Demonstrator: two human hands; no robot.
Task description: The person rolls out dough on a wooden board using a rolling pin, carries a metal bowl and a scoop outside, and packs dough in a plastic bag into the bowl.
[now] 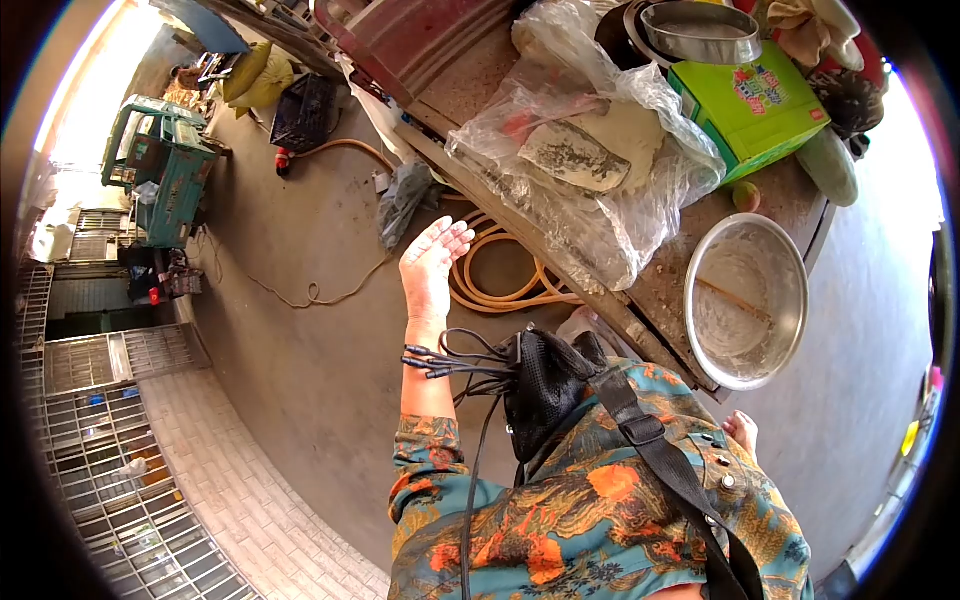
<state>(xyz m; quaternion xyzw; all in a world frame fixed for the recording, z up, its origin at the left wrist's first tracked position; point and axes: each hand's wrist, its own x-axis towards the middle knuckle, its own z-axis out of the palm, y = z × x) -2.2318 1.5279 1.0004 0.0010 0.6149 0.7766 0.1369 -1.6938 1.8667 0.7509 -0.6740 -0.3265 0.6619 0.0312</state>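
Note:
My left hand (pixel 436 262) is held out over the floor beside the wooden table (pixel 660 320), its fingers stretched and dusted with white powder. It holds nothing and touches nothing. My right hand (pixel 741 430) shows only in part past the patterned shirt, below the metal basin (pixel 748 300); its fingers are too small and hidden to read. White powder coats the basin's inside, and a thin wooden stick (pixel 735 299) lies in it. On the table, a clear plastic bag (pixel 640 235) lies open around white powder and a powder-covered, scoop-like piece (pixel 575 156).
A green box (pixel 755 105), a round metal pan (pixel 700 35) and a roundish fruit (pixel 746 196) are on the table. An orange hose (pixel 475 300) lies coiled on the floor beneath its edge. A green machine (pixel 160 175) stands further left. Black cables (pixel 470 360) hang by my left forearm.

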